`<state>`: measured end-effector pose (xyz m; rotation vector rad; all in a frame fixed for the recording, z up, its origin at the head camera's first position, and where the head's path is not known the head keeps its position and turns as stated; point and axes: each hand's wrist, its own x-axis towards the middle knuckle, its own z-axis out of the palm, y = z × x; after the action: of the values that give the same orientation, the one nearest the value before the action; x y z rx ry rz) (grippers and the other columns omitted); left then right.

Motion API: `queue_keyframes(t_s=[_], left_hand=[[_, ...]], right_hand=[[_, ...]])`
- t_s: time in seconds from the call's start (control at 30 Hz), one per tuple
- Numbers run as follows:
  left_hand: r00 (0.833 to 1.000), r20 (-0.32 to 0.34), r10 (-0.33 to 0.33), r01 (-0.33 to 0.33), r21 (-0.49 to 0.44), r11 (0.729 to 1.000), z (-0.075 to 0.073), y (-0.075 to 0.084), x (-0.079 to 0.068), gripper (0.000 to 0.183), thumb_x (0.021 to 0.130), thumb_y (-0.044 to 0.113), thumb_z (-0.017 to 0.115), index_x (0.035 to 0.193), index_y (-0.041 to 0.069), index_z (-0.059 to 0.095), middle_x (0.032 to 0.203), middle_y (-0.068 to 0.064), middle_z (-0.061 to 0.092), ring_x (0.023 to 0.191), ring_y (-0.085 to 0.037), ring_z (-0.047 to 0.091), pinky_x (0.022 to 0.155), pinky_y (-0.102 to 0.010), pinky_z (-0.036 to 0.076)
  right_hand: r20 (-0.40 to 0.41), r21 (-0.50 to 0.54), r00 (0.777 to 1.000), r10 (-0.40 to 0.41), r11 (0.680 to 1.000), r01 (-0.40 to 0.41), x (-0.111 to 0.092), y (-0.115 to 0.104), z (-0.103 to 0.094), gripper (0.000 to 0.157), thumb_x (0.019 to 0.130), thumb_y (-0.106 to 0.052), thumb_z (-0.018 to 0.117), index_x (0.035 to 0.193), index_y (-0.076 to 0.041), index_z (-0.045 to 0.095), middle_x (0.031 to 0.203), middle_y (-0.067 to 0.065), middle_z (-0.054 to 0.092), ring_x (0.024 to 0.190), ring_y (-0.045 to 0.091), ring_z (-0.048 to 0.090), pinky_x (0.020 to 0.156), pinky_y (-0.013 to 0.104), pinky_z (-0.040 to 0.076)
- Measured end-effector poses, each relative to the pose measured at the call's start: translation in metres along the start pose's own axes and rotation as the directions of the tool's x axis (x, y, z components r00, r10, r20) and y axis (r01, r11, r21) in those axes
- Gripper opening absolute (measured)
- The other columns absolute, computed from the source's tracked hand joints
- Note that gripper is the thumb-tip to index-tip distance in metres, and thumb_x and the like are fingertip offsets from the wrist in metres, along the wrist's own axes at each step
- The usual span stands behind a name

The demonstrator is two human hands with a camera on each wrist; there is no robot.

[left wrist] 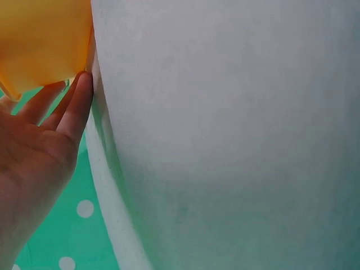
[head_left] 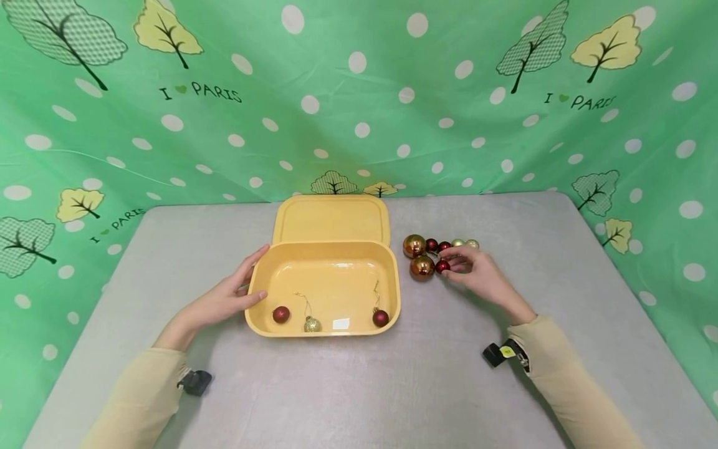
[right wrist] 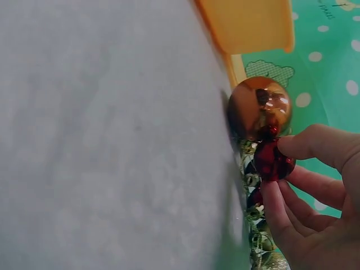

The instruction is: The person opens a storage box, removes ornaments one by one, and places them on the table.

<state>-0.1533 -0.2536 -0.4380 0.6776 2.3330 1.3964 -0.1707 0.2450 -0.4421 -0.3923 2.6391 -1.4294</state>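
Observation:
My left hand (head_left: 221, 299) holds the left wall of a yellow plastic box (head_left: 322, 246), thumb over the rim and fingers along the outside. Inside the box lie a red bauble (head_left: 281, 314), a glittery gold bauble (head_left: 312, 324) with a string loop, and a dark red bauble (head_left: 381, 318). Right of the box, my right hand (head_left: 477, 274) pinches a small shiny red bauble (right wrist: 274, 160) between thumb and fingers. Two large copper-gold baubles, a rear one (head_left: 414, 246) and a front one (head_left: 422, 268), sit just left of those fingertips.
Behind the box lies its yellow lid (head_left: 332, 218) on the grey table (head_left: 359, 393). Several small baubles, among them a dark red one (head_left: 431, 244) and a gold one (head_left: 472, 244), lie behind the right hand. A green patterned cloth (head_left: 359, 93) hangs at the back.

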Motion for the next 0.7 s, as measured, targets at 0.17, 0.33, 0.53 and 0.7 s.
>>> queue_keyframes(t_s=[0.17, 0.33, 0.53, 0.7], left_hand=[[1.0, -0.001, 0.002, -0.002, -0.007, 1.0, 0.0, -0.001, 0.0, 0.081, 0.096, 0.007, 0.059, 0.157, 0.019, 0.007, 0.158, -0.019, 0.011, 0.136, -0.043, 0.026, 0.093, -0.017, 0.039], [1.0, -0.003, -0.005, 0.005, -0.004, 1.0, 0.0, -0.002, 0.0, 0.081, 0.096, 0.006, 0.059, 0.157, 0.02, 0.007, 0.158, -0.02, 0.012, 0.136, -0.043, 0.027, 0.093, -0.017, 0.04], [1.0, -0.007, -0.005, 0.005, -0.012, 1.0, 0.0, -0.002, -0.001, 0.081, 0.096, 0.007, 0.06, 0.157, 0.02, 0.007, 0.158, -0.02, 0.012, 0.136, -0.043, 0.027, 0.093, -0.017, 0.04], [1.0, -0.003, -0.003, 0.003, -0.021, 1.0, 0.0, -0.002, -0.001, 0.081, 0.096, 0.008, 0.059, 0.157, 0.021, 0.007, 0.158, -0.02, 0.012, 0.136, -0.043, 0.026, 0.093, -0.018, 0.04]], right_hand=[[-0.014, -0.019, 1.0, -0.005, 1.0, 0.005, 0.001, 0.002, 0.004, 0.039, 0.081, 0.003, 0.073, 0.117, 0.008, 0.061, 0.11, 0.022, 0.061, 0.094, 0.033, 0.062, 0.083, 0.033, 0.053], [-0.039, -0.057, 0.999, 0.002, 0.998, -0.005, 0.004, 0.003, 0.009, 0.036, 0.081, 0.002, 0.073, 0.115, 0.007, 0.063, 0.105, 0.02, 0.063, 0.091, 0.03, 0.063, 0.082, 0.035, 0.054], [-0.065, -0.067, 0.998, 0.02, 0.997, -0.025, 0.005, 0.0, 0.012, 0.034, 0.081, 0.001, 0.073, 0.114, 0.005, 0.063, 0.103, 0.019, 0.064, 0.091, 0.03, 0.064, 0.08, 0.035, 0.054], [-0.075, -0.043, 0.997, 0.017, 0.999, -0.021, 0.002, -0.003, 0.01, 0.035, 0.081, 0.003, 0.072, 0.114, 0.007, 0.062, 0.106, 0.021, 0.063, 0.092, 0.032, 0.064, 0.081, 0.036, 0.054]])
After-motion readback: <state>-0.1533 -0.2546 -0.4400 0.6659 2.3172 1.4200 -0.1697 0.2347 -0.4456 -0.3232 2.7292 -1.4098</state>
